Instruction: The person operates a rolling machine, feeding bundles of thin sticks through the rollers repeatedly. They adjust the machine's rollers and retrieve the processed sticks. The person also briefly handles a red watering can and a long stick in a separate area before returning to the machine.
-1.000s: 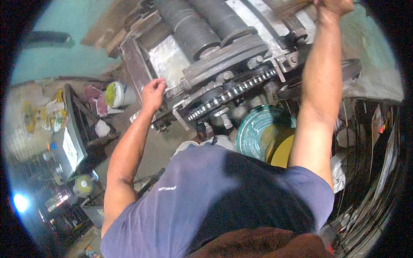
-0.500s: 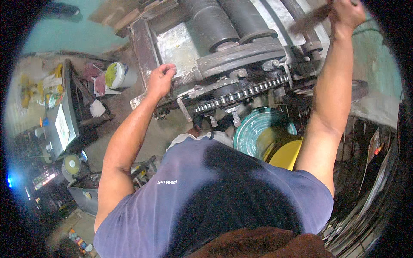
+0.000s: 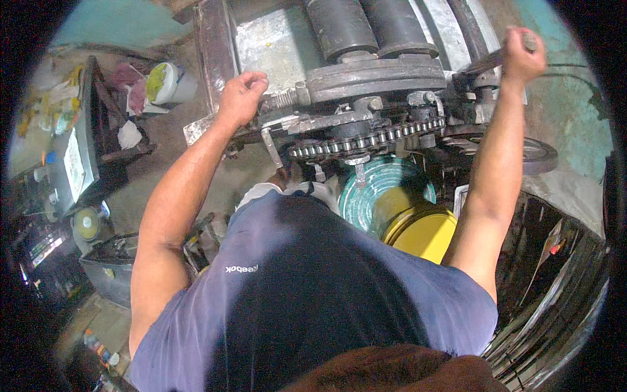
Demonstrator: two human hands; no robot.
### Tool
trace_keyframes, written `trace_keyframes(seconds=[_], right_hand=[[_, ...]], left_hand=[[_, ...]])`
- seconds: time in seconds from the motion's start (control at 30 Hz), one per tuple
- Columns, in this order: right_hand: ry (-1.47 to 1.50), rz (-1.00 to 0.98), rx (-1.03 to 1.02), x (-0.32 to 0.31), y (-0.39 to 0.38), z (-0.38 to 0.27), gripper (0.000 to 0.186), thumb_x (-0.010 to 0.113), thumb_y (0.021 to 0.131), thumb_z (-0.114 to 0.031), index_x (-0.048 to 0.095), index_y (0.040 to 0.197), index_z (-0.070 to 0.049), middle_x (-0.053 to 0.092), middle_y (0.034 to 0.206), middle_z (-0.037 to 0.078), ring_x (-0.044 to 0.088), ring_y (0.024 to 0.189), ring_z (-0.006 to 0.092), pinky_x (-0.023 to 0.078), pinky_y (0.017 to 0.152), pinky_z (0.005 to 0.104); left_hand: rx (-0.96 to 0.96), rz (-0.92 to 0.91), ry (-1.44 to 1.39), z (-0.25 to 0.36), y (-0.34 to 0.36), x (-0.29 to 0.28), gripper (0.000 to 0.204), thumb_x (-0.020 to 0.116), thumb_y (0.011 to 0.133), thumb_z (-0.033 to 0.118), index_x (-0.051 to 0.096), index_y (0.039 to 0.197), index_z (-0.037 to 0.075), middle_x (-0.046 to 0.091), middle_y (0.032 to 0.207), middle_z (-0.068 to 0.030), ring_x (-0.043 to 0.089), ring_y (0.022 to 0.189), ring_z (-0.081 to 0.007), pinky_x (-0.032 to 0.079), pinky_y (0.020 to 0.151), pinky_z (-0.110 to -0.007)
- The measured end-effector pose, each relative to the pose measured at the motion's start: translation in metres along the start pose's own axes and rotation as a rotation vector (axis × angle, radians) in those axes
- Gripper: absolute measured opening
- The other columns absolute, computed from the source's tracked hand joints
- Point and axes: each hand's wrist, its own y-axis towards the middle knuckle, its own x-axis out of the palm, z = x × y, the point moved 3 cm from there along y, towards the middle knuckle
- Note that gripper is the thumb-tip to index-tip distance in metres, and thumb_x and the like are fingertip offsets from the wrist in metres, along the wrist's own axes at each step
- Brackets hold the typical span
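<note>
My right hand [image 3: 524,57] is wrapped round what looks like a crank handle [image 3: 530,43] at the upper right; its round end pokes out of the fist. A dark flat arm [image 3: 484,63] runs from the fist toward the right side of a roller machine. My left hand [image 3: 241,97] is closed, thumb and fingertips pressed together, over the machine's left front corner. Whether anything lies between those fingers I cannot make out. Nearest it is a coil spring [image 3: 282,99]. Two dark rollers [image 3: 341,27] lie behind a thick metal end piece [image 3: 375,78], with a roller chain [image 3: 375,139] in front.
Below the chain stand a green round tub [image 3: 356,202] and a yellow round container [image 3: 428,235]. A spoked wheel [image 3: 539,155] sits by my right forearm. Dark stacked strips [image 3: 555,287] fill the lower right. At left are a white bucket [image 3: 168,83], a table [image 3: 88,157] and a fan [image 3: 87,223].
My right hand has moved down and toward me with the handle, and the dark arm has swung with it. My left hand stays closed near the same corner. The view has shifted slightly.
</note>
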Motion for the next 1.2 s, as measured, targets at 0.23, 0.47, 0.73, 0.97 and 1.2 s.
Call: trace_keyframes(seconds=[0.23,0.47,0.73,0.97,1.2], right_hand=[[0.687,-0.127,0.372,-0.009,0.005,0.002,0.005,0.074,0.083,-0.005,0.069,0.085,-0.003,0.073,0.078,0.009,0.068,0.065,0.0194,0.058,0.06,0.0325],[0.381,-0.087,0.238,0.0,-0.032,0.02,0.009,0.079,0.08,-0.011,0.073,0.086,-0.008,0.072,0.084,0.006,0.068,0.065,0.0217,0.057,0.064,0.0343],[0.329,-0.152,0.387,-0.041,0.012,-0.028,0.009,0.075,0.084,-0.005,0.067,0.084,-0.001,0.067,0.07,0.007,0.063,0.06,0.0145,0.052,0.057,0.0301],[0.986,0.168,0.807,-0.027,0.002,0.036,0.016,0.079,0.077,-0.007,0.07,0.088,-0.001,0.072,0.076,0.009,0.067,0.066,0.0177,0.058,0.062,0.034],[0.623,0.059,0.465,-0.046,-0.022,-0.028,0.012,0.078,0.077,-0.003,0.069,0.085,0.0,0.07,0.071,0.009,0.066,0.058,0.0177,0.057,0.057,0.0325]], left_hand=[[-0.041,0.015,-0.031,0.005,-0.003,-0.003,0.039,0.066,0.092,0.035,0.075,0.116,0.006,0.077,0.102,-0.0174,0.073,0.095,-0.0255,0.054,0.087,-0.037],[0.005,0.011,-0.035,0.004,-0.003,0.002,0.039,0.067,0.092,0.035,0.075,0.116,0.006,0.077,0.099,-0.0161,0.073,0.093,-0.0245,0.054,0.087,-0.037],[-0.037,0.003,-0.068,-0.002,-0.005,0.003,0.039,0.067,0.093,0.036,0.075,0.117,0.006,0.077,0.102,-0.0167,0.073,0.097,-0.0265,0.055,0.089,-0.038],[0.001,-0.001,-0.072,-0.01,0.002,0.006,0.038,0.068,0.093,0.034,0.075,0.117,0.006,0.077,0.104,-0.0158,0.073,0.1,-0.0255,0.054,0.09,-0.036],[-0.019,-0.017,-0.106,-0.008,0.0,0.005,0.037,0.068,0.093,0.033,0.074,0.117,0.006,0.077,0.104,-0.0136,0.073,0.098,-0.0217,0.054,0.09,-0.035]])
